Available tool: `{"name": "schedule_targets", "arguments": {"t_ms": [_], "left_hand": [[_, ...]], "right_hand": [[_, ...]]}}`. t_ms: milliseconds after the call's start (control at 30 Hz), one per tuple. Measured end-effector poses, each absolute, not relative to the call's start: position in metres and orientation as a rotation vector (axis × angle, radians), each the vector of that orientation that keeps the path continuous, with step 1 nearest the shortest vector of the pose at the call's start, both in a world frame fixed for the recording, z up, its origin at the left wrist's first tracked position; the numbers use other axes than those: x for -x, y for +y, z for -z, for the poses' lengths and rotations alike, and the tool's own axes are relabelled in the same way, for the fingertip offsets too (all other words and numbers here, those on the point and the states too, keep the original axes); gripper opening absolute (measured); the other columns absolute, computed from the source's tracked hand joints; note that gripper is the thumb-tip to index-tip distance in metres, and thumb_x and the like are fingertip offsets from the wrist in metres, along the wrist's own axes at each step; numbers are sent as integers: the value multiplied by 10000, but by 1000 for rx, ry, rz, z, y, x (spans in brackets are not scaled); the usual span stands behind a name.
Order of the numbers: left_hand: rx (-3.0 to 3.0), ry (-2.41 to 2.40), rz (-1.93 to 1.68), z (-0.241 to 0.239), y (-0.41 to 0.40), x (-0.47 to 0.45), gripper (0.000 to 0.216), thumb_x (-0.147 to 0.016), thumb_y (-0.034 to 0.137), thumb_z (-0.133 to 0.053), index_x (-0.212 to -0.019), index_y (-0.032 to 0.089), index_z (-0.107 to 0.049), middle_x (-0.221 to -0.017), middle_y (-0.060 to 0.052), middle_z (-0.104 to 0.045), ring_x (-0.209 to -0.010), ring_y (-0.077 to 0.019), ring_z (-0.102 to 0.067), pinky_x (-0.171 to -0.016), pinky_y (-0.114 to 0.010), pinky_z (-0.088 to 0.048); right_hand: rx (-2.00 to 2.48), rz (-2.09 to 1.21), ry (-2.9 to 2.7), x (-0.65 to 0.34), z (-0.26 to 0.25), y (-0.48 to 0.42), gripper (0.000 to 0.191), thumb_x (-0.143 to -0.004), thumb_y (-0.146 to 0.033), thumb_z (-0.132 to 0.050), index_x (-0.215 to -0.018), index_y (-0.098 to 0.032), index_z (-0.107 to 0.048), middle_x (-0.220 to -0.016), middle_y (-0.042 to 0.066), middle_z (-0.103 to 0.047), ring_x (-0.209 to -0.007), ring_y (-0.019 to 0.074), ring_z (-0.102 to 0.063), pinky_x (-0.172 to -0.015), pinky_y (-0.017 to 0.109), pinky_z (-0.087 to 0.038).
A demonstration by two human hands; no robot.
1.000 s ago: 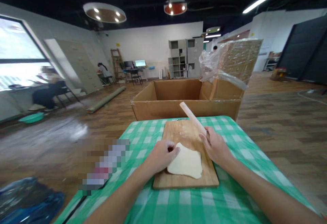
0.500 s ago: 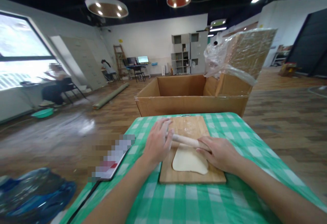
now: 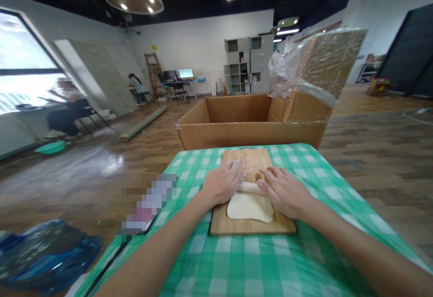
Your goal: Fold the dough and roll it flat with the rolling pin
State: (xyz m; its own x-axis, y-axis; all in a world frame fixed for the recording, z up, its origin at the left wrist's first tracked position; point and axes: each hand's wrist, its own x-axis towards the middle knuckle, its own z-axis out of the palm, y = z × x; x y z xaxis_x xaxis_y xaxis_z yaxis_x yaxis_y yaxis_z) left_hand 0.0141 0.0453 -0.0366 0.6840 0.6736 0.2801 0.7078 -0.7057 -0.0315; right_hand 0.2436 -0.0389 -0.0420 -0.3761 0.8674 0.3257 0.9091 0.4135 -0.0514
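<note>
A flat piece of pale dough lies on a wooden cutting board on the green checked tablecloth. A pale rolling pin lies across the dough's far edge. My left hand presses flat on the pin's left end, fingers stretched out. My right hand rests flat on its right end, fingers also extended. Only the pin's middle shows between the two hands.
A large open cardboard box stands just beyond the table's far edge, with a plastic-wrapped carton on its right. A blue bag lies on the floor at left. People sit at desks far left.
A second ago my right hand held the pin up and my left touched the dough. The pin came down onto the dough; both hands now lie flat on it, slightly farther forward.
</note>
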Motion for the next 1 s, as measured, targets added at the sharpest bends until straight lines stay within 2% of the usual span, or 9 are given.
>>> {"name": "schedule_targets", "arguments": {"t_ms": [167,400,500,600,700,800,900,1000], "left_hand": [[2783,-902,189,37,71,-21,452,-1093,356,-224,-1345,201,-565,-1388,-130,-600,-1257,-268,-564,-1034,-416,-440],[2745,-821,103,35,83,-30,402,-1081,287,-271,-1254,170,-614,-1300,-152,-636,-1179,-279,-585,-979,-429,-474],[2711,-835,121,34,73,-27,438,-1088,307,-236,-1292,160,-594,-1331,-158,-626,-1232,-287,-562,-995,-435,-468],[2678,-910,177,34,56,-20,531,-1097,383,-169,-1363,123,-549,-1402,-175,-595,-1310,-286,-531,-1039,-426,-447],[2703,-1027,212,34,36,-10,620,-1091,457,-135,-1457,85,-470,-1496,-188,-531,-1383,-287,-490,-1092,-421,-411],[2730,-1188,241,35,20,-2,679,-1079,514,-161,-1536,57,-369,-1554,-200,-475,-1435,-294,-448,-1140,-423,-362],[2742,-1272,264,36,15,0,690,-1071,541,-174,-1552,80,-354,-1578,-186,-451,-1447,-304,-438,-1149,-436,-349],[2761,-1302,286,36,19,-4,689,-1067,555,-167,-1551,105,-362,-1549,-176,-494,-1411,-305,-486,-1108,-435,-390]], "right_hand": [[1454,311,-2566,-258,48,-19,400,-1077,-235,-302,-1257,-131,-643,-1333,205,-629,-1309,363,-500,-1071,551,-409],[1550,427,-2628,-260,45,-15,395,-1036,-159,-346,-1317,-105,-618,-1435,215,-566,-1363,395,-466,-1087,578,-403],[1578,450,-2598,-252,40,-24,433,-1057,-194,-294,-1293,-107,-647,-1432,217,-576,-1376,407,-467,-1108,608,-372],[1623,406,-2507,-241,41,-37,514,-1089,-288,-230,-1322,-92,-644,-1451,215,-573,-1424,375,-435,-1160,585,-323],[1731,294,-2344,-230,45,-52,623,-1093,-429,-201,-1444,-45,-544,-1509,219,-525,-1463,333,-401,-1186,516,-323],[1753,198,-2286,-224,48,-64,690,-1078,-498,-199,-1517,-33,-458,-1553,211,-475,-1484,325,-374,-1192,495,-320],[1769,131,-2273,-222,45,-67,731,-1068,-542,-185,-1511,-38,-475,-1537,205,-498,-1478,333,-384,-1188,496,-322],[1826,97,-2252,-222,42,-61,745,-1063,-561,-190,-1467,-37,-534,-1490,208,-552,-1453,338,-421,-1183,482,-326]]}}
